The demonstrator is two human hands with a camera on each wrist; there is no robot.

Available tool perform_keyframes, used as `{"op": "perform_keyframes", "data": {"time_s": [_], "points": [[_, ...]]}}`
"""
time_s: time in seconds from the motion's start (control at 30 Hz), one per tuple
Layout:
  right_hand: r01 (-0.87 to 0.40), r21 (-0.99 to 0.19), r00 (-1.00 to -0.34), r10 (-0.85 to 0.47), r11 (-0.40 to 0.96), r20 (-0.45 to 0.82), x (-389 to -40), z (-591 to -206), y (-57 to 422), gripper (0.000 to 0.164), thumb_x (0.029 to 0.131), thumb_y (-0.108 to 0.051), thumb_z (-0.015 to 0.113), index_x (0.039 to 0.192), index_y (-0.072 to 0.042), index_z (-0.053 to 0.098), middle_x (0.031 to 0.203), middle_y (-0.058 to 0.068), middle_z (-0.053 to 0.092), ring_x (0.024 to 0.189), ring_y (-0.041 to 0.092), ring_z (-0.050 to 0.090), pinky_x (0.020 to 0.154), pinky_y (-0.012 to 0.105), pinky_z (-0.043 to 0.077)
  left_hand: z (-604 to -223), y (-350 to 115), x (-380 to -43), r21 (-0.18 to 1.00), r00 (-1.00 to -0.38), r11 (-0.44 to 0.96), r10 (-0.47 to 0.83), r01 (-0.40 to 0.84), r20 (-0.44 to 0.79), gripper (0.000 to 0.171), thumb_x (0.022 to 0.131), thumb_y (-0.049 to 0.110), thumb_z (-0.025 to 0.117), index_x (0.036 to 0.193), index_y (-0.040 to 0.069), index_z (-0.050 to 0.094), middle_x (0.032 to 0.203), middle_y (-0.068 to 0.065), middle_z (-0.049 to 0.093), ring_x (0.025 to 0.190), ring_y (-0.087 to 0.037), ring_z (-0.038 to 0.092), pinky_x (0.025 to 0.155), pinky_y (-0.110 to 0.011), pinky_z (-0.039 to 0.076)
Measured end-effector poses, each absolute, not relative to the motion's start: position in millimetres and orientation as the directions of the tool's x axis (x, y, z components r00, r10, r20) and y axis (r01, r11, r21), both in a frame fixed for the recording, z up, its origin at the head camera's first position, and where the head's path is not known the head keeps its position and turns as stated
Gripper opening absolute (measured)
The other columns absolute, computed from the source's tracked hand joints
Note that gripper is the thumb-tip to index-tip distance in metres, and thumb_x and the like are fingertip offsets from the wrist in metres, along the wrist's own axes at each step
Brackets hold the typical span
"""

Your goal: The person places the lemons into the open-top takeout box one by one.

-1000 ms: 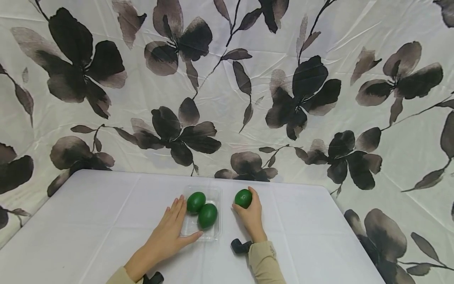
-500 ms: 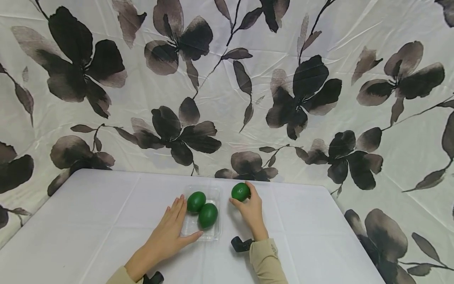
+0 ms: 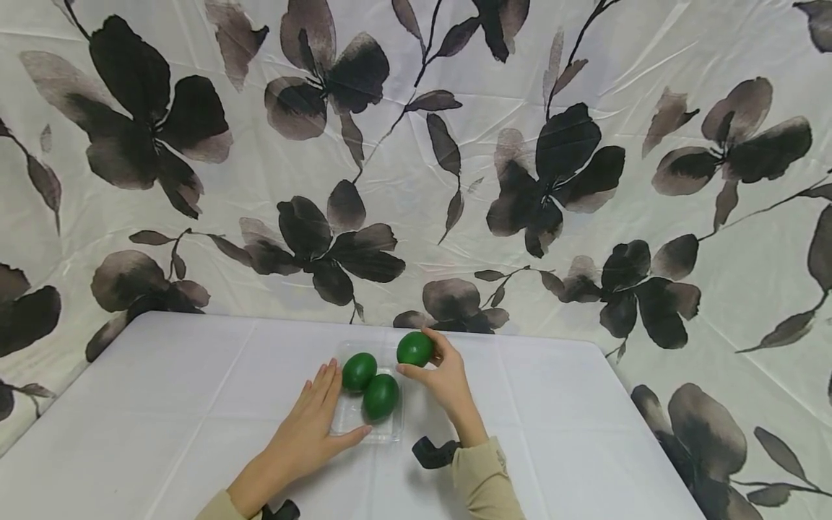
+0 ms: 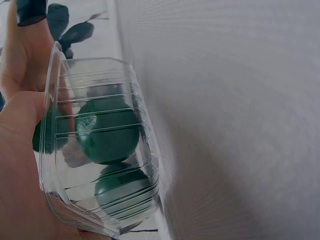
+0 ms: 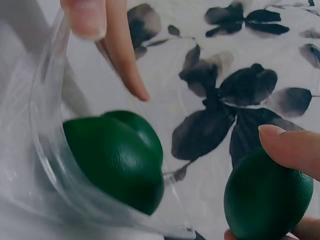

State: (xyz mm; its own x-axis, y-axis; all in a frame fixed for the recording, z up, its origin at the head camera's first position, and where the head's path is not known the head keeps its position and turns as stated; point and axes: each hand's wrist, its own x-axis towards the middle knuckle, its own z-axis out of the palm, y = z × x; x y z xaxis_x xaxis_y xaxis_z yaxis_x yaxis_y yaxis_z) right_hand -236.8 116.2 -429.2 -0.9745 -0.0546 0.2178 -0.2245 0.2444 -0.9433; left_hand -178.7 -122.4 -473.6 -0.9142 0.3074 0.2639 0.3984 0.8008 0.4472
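A clear plastic box stands on the white table with two dark green limes side by side in it. My left hand rests against the box, its straight fingers along the left side and the thumb at the near edge. Between the thumb and fingers of my right hand a third lime is pinched, held above the far right corner of the box. In the right wrist view this held lime is apart from the boxed pair. Ribbed clear walls of the box show in the left wrist view.
A white cloth covers the table. Behind its far edge hangs a pale sheet with dark flowers. Black wrist devices sit by both beige sleeves.
My right hand has carried the third lime up and leftward, from beside the box to over its far right corner. The left hand and the two boxed limes have stayed put.
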Motion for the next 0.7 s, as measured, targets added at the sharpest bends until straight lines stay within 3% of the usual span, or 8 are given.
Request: {"op": "perform_keyframes", "data": {"time_s": [0.3, 0.5, 0.7], "points": [[-0.245, -0.955, -0.932, -0.314, 0.169, 0.184, -228.4, -428.5, 102.9, 0.07, 0.075, -0.012, 0.085, 0.138, -0.01, 0.053, 0.128, 0.006, 0.063, 0.115, 0.022, 0.06, 0.104, 0.044, 0.045, -472.8, -121.6, -177.4, 0.453, -0.915, 0.797, 0.31, 0.399, 0.26, 0.112, 0.085, 0.072, 0.059, 0.153, -0.009, 0.023, 0.162, -0.023, 0.015, 0.149, -0.038, 0.014, 0.118, -0.059, 0.016], [-0.313, -0.925, -0.847, -0.503, 0.216, 0.169, -225.8, -431.5, 95.1, 0.073, 0.073, -0.012, 0.087, 0.139, -0.011, 0.056, 0.136, 0.0, 0.058, 0.119, 0.018, 0.058, 0.104, 0.04, 0.045, -475.0, -122.2, -178.3, 0.445, -0.906, 0.793, 0.318, 0.416, 0.281, 0.112, 0.085, 0.071, 0.06, 0.152, -0.011, 0.023, 0.161, -0.025, 0.016, 0.149, -0.04, 0.016, 0.117, -0.06, 0.018], [-0.384, -0.876, -0.793, -0.59, 0.292, 0.151, -224.7, -434.1, 91.6, 0.079, 0.069, -0.011, 0.09, 0.14, -0.018, 0.058, 0.142, -0.003, 0.055, 0.126, 0.014, 0.052, 0.106, 0.035, 0.042, -475.9, -122.6, -178.9, 0.44, -0.901, 0.79, 0.325, 0.426, 0.289, 0.112, 0.085, 0.07, 0.06, 0.152, -0.012, 0.022, 0.161, -0.026, 0.016, 0.149, -0.04, 0.015, 0.117, -0.06, 0.019]]}}
